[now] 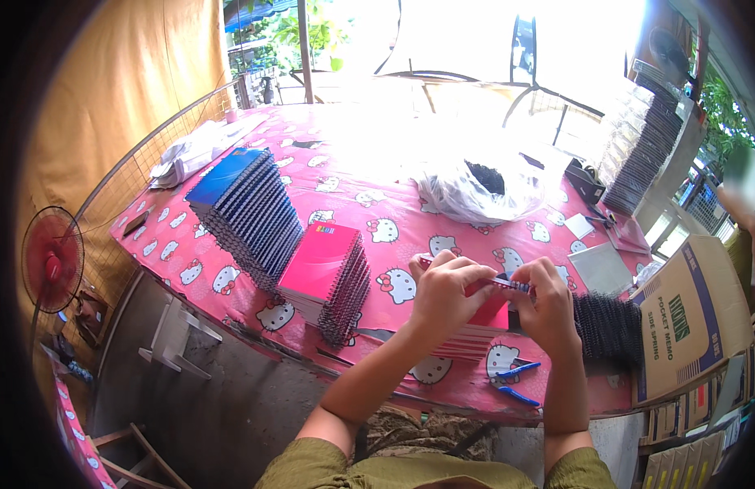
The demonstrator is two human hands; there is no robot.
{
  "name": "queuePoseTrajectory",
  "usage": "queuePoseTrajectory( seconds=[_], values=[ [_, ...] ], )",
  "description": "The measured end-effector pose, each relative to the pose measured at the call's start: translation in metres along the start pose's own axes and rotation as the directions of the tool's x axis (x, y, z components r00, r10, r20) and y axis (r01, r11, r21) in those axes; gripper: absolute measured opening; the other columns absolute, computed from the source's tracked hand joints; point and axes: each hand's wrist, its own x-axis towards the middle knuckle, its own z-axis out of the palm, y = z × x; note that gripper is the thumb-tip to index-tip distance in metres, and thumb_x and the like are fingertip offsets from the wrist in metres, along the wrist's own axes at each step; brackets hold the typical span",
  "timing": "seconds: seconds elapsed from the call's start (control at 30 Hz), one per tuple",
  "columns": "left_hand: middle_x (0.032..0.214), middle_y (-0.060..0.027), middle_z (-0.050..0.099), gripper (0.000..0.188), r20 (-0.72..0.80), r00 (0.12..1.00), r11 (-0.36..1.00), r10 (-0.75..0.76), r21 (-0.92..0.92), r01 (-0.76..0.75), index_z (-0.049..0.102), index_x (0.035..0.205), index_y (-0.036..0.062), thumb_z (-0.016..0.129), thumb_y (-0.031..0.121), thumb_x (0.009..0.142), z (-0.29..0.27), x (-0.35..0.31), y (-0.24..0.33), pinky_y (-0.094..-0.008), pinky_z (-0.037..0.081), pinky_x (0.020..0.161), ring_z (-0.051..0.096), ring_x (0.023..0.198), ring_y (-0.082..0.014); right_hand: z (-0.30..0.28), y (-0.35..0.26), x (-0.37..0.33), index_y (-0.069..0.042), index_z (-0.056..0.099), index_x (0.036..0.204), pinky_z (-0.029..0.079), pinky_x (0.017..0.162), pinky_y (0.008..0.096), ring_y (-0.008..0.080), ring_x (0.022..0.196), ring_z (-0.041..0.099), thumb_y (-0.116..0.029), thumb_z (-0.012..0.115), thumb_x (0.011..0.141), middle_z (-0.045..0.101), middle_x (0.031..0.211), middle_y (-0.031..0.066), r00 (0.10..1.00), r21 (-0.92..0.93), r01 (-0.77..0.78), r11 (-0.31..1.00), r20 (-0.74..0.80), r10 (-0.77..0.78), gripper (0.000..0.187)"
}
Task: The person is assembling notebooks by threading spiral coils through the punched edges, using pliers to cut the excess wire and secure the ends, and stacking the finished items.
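Observation:
Above the near edge of the table, my left hand (449, 293) is closed on a thin pink-red notebook (477, 287), held edge-on. My right hand (545, 300) pinches at the notebook's right end, where a bit of spiral wire (520, 286) shows between the fingers. Beneath both hands sits a stack of pink notebooks (467, 344), partly hidden by my left forearm. Blue-handled pliers (516, 381) lie with their handles apart, just right of that stack. Beyond them, a bundle of black wire spirals (610, 330) lies beside my right wrist.
Stacks of pink spiral notebooks (322, 265) and taller blue ones (245, 213) stand to the left. A plastic bag (467, 200) holds black coils farther back. At right, an open cardboard box (691, 314) borders the pink cat-print table (467, 236). A fan (51, 259) stands far left.

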Motion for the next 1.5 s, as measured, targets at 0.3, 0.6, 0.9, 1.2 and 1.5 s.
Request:
queuePoseTrajectory(
  seconds=[0.3, 0.6, 0.9, 1.2, 1.5],
  values=[
    [0.088, 0.0030, 0.071, 0.019, 0.004, 1.000, 1.000, 0.002, 0.022, -0.002, 0.076, 0.090, 0.0177, 0.078, 0.027, 0.074, 0.000, 0.000, 0.003, -0.0375, 0.028, 0.090, 0.057, 0.088, -0.0133, 0.006, -0.008, 0.004, 0.000, 0.060, 0.084, 0.045, 0.059, 0.0348, 0.0250, 0.064, 0.057, 0.000, 0.070, 0.077, 0.058, 0.078, 0.0125, 0.995, 0.099, -0.024, 0.995, -0.089, 0.033, 0.013],
    [0.082, 0.0041, 0.070, 0.017, 0.004, 1.000, 0.999, 0.018, 0.035, -0.018, 0.076, 0.087, 0.0186, 0.076, 0.030, 0.074, -0.002, -0.002, 0.003, -0.0397, 0.027, 0.088, 0.058, 0.084, -0.0146, 0.012, -0.012, 0.003, 0.001, 0.061, 0.078, 0.048, 0.060, 0.0365, 0.0269, 0.064, 0.060, 0.000, 0.066, 0.078, 0.060, 0.077, 0.0122, 0.988, -0.024, 0.000, 1.000, -0.153, -0.004, 0.005],
    [0.086, 0.0014, 0.068, 0.027, -0.059, 0.998, 1.000, 0.000, 0.020, 0.001, 0.075, 0.088, 0.0157, 0.082, 0.033, 0.069, 0.000, -0.003, 0.002, -0.0367, 0.030, 0.087, 0.058, 0.089, -0.0163, -0.003, 0.146, -0.007, 0.000, 0.066, 0.100, 0.050, 0.085, 0.0397, 0.0323, 0.099, 0.063, -0.017, 0.071, 0.077, 0.065, 0.099, 0.0187, 0.939, -0.253, -0.146, 0.956, 0.267, 0.214, 0.029],
    [0.099, -0.0073, 0.063, 0.039, -0.098, 0.993, 0.996, 0.062, 0.063, -0.056, 0.070, 0.089, 0.0084, 0.087, 0.029, 0.060, -0.001, 0.003, 0.000, -0.0444, 0.043, 0.087, 0.053, 0.103, -0.0272, 0.036, 0.216, -0.029, -0.001, 0.058, 0.103, 0.051, 0.083, 0.0458, 0.0386, 0.095, 0.061, -0.023, 0.071, 0.074, 0.064, 0.097, 0.0211, 0.924, -0.351, 0.017, 0.936, 0.363, 0.119, 0.039],
    [0.083, -0.0050, 0.063, 0.036, -0.013, 1.000, 0.999, 0.016, -0.035, -0.016, 0.069, 0.083, 0.0066, 0.084, 0.032, 0.063, -0.002, 0.001, -0.005, -0.0417, 0.041, 0.084, 0.056, 0.095, -0.0249, -0.002, 0.150, 0.023, 0.000, 0.055, 0.103, 0.054, 0.067, 0.0313, 0.0164, 0.077, 0.063, -0.001, 0.070, 0.068, 0.064, 0.083, 0.0086, 0.992, 0.615, -0.082, 0.784, 0.125, 0.005, 0.039]
  ],
)
